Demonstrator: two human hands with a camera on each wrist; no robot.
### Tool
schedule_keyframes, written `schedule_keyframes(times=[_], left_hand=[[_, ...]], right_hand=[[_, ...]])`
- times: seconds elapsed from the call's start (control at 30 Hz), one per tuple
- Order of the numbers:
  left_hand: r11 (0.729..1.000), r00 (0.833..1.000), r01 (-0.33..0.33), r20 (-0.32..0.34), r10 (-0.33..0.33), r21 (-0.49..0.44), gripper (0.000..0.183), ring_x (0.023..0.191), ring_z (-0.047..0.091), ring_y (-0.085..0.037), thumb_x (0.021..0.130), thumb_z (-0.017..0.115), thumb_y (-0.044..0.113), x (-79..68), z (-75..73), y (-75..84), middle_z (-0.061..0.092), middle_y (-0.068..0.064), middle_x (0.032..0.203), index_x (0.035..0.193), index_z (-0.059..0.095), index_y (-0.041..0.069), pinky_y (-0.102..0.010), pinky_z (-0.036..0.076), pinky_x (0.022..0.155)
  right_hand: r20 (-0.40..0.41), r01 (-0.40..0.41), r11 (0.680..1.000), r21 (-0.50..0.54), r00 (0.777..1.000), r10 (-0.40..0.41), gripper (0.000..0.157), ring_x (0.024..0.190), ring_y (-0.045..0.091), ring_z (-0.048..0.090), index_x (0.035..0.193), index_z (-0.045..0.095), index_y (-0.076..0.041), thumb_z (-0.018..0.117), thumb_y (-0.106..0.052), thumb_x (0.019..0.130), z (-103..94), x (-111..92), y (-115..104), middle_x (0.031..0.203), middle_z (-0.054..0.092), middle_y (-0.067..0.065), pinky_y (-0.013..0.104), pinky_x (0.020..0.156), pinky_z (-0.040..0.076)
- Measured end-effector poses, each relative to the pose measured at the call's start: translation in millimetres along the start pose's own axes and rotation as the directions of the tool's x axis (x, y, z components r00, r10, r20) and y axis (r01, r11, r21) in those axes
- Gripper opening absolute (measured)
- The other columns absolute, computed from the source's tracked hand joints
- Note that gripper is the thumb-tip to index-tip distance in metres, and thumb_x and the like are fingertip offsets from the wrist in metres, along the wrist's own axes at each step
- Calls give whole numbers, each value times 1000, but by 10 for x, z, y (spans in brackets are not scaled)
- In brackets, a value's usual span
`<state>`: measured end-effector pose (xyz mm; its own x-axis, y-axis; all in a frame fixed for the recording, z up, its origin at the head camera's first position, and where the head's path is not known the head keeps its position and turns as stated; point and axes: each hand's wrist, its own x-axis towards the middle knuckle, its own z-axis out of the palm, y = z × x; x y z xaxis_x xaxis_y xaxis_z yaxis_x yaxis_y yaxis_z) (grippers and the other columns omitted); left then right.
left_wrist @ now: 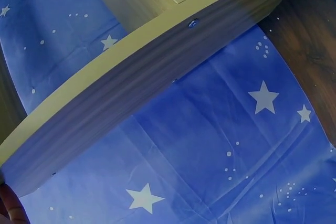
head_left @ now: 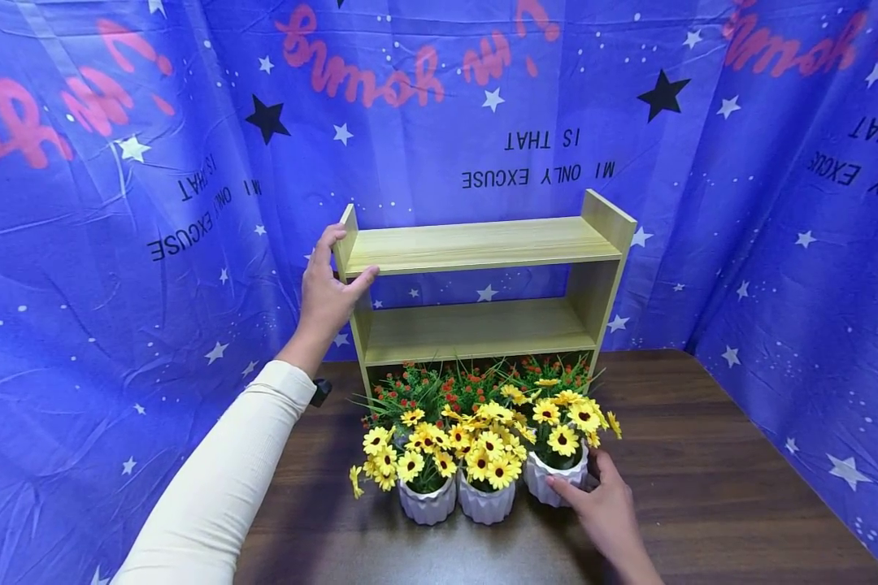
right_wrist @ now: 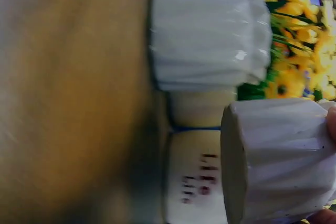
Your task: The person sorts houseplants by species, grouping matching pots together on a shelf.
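My left hand (head_left: 327, 284) grips the upper left side of a light wooden shelf (head_left: 483, 244), thumb at the front edge; the left wrist view shows the shelf's side panel (left_wrist: 121, 77) with fingertips (left_wrist: 11, 205) at its lower end. With my right hand (head_left: 606, 504) I hold a white ribbed flower pot (head_left: 556, 479) of yellow flowers by its sides. In the right wrist view this held pot (right_wrist: 283, 161) shows its underside, raised off the table. Two similar pots of yellow flowers, a left one (head_left: 428, 502) and a middle one (head_left: 486, 502), stand beside it.
Behind the yellow flowers are red-flowered green plants (head_left: 471, 386), in front of the shelf's bottom. A white pot with "Life" lettering (right_wrist: 191, 177) shows in the right wrist view. A brown wooden table (head_left: 739, 471) lies below, with a blue star-patterned curtain (head_left: 424, 146) around it.
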<state>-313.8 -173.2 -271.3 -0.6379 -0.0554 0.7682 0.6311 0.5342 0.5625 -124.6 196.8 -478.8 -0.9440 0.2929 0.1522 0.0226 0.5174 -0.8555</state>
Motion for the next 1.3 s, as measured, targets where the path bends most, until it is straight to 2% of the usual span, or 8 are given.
schedule_keyframes(times=[0.2,0.3,0.4,0.53,0.73,0.83,1.0,1.3], left_hand=[[1000,1000,12,1,-12,10,69,121,51,-24,81,84,21,-4,-34,21,47,-3,148,139,46,11,-46,53,81],[1000,1000,17,6,-17,11,69,123,50,-24,82,83,22,6,-30,26,46,-2,149,139,45,11,-46,53,82],[1000,1000,15,6,-15,10,69,125,50,-23,83,82,22,23,-21,30,45,-1,150,139,45,11,-46,53,83],[1000,1000,11,6,-11,3,69,127,48,-22,83,82,22,35,-17,49,44,0,151,139,45,10,-45,53,84],[1000,1000,7,16,-7,7,70,129,47,-22,82,82,20,23,-19,49,42,0,152,139,44,8,-47,52,86],[1000,1000,3,18,-3,10,69,131,46,-22,82,82,19,16,-16,32,42,-1,153,139,44,7,-47,51,88],[1000,1000,-2,17,2,9,69,132,45,-22,82,83,20,16,-13,11,42,-1,152,138,45,7,-46,50,89],[1000,1000,7,19,-7,6,69,132,44,-23,83,82,21,-6,-9,17,43,-3,151,139,45,7,-46,49,92]], right_hand=[[-1,18,1000,-11,1000,-18,79,117,39,57,133,49,3,86,-37,77,-169,51,-200,126,60,30,50,94,47],[-19,47,999,-16,999,-48,79,113,38,59,134,49,2,86,-37,77,-250,91,-310,124,61,29,37,86,51],[-62,107,994,9,992,-106,79,110,36,61,138,48,1,86,-33,78,-324,169,-446,123,62,28,21,78,51],[-126,187,981,46,976,-180,77,106,32,62,140,48,0,86,-26,78,-428,299,-656,122,63,26,10,73,47],[-186,280,959,50,946,-267,72,92,7,61,136,51,-2,87,-20,77,-580,506,-946,117,66,21,9,71,48],[-210,335,941,55,925,-317,70,87,0,59,135,51,-2,87,-18,77,-646,627,-1076,116,66,19,9,70,49],[-240,402,914,62,895,-377,72,90,4,60,139,50,-3,86,-17,78,-753,800,-1306,117,66,17,11,71,48],[-276,445,890,95,871,-406,69,95,12,61,138,53,-8,86,-19,79,-862,1006,-1666,121,67,14,14,72,49]])
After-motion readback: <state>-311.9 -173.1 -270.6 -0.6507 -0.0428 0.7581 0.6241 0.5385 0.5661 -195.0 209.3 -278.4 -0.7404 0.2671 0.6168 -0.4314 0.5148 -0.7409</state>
